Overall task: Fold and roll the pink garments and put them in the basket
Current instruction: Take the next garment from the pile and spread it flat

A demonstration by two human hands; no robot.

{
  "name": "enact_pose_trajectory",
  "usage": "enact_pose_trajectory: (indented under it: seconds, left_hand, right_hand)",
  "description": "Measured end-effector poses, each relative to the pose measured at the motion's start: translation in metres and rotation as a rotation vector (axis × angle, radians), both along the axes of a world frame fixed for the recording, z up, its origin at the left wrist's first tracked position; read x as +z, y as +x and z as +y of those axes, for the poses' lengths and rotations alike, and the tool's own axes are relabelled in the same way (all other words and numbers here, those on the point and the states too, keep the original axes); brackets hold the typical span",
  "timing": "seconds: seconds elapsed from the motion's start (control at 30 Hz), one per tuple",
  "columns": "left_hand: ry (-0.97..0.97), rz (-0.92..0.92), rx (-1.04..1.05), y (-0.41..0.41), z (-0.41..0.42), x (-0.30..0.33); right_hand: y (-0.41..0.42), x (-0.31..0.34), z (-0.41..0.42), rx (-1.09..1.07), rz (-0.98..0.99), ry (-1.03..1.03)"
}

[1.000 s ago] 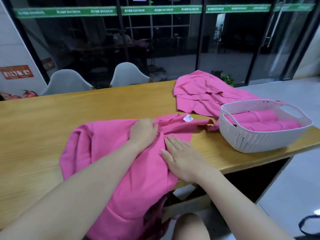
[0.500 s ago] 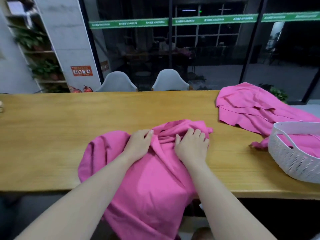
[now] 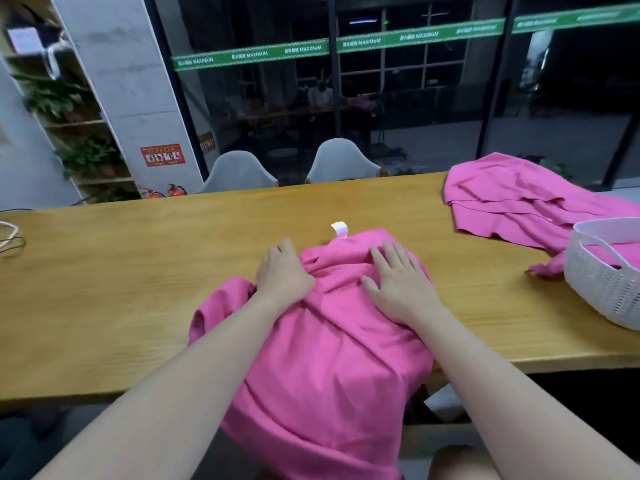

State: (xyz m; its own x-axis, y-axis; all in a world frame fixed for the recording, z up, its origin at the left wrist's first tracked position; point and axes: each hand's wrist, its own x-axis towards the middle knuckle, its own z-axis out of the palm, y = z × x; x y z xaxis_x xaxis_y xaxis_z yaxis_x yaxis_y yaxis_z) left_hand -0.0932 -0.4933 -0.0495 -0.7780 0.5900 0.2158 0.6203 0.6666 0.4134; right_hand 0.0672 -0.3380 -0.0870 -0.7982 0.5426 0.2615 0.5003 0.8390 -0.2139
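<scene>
A pink garment (image 3: 329, 358) lies bunched on the wooden table (image 3: 138, 271) and hangs over its near edge. A white label (image 3: 339, 230) sticks out at the garment's far edge. My left hand (image 3: 282, 275) sits at the upper left of the garment, fingers curled into gathered fabric. Flat on the upper right part rests my right hand (image 3: 398, 285), fingers spread. Another pink garment (image 3: 519, 202) lies loose at the far right. The white basket (image 3: 606, 292) at the right edge holds pink cloth (image 3: 620, 251).
Two grey chairs (image 3: 239, 171) (image 3: 343, 164) stand behind the table, before a dark glass wall. A thin cable (image 3: 10, 237) lies at the table's left end. Shelves with plants (image 3: 86, 157) and fire extinguishers (image 3: 176, 190) are at back left.
The view has swung left, pushing the basket to the right edge. My right hand went from the garment's lower part up to its top and now lies flat. The label shows again.
</scene>
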Motion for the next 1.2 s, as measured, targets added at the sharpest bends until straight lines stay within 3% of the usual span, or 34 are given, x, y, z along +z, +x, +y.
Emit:
enact_pose_trajectory:
  seconds: [0.1,0.27,0.4,0.5,0.63,0.73,0.8,0.87,1.0,1.2]
  left_hand:
    - [-0.054,0.184,-0.099,-0.003,0.017,0.010]
    - [-0.061,0.033,-0.116,-0.011,0.033,-0.017]
    - [0.083,0.205,-0.181,-0.006,0.027,-0.039]
    - [0.053,0.201,-0.177,-0.010,0.028,-0.038]
    - [0.085,0.149,-0.182,-0.010,0.028,-0.035]
    - [0.263,0.184,-0.192,-0.009,0.025,-0.029]
    - [0.393,0.295,-0.282,-0.002,0.018,-0.024]
    - [0.433,0.351,-0.501,0.014,0.009,-0.018]
    - [0.247,0.320,-0.962,0.058,-0.014,-0.017]
    - [0.131,0.213,-0.974,0.064,-0.033,-0.017]
  right_hand:
    - [-0.001,0.003,0.000,0.041,-0.102,-0.064]
    - [-0.003,0.006,0.001,0.002,-0.141,-0.099]
    - [-0.007,0.011,0.002,-0.060,-0.110,-0.080]
    - [-0.022,0.025,0.005,-0.105,-0.102,-0.062]
    - [-0.041,0.023,-0.006,0.159,0.063,-0.110]
    - [-0.047,0.011,-0.007,0.229,-0.100,-0.126]
    - [-0.051,0.012,-0.001,0.194,-0.194,-0.119]
    - [-0.054,0.015,0.005,0.189,-0.242,-0.107]
    - [-0.060,0.018,0.015,0.150,-0.268,-0.083]
    - [-0.062,0.021,0.026,0.117,-0.191,-0.096]
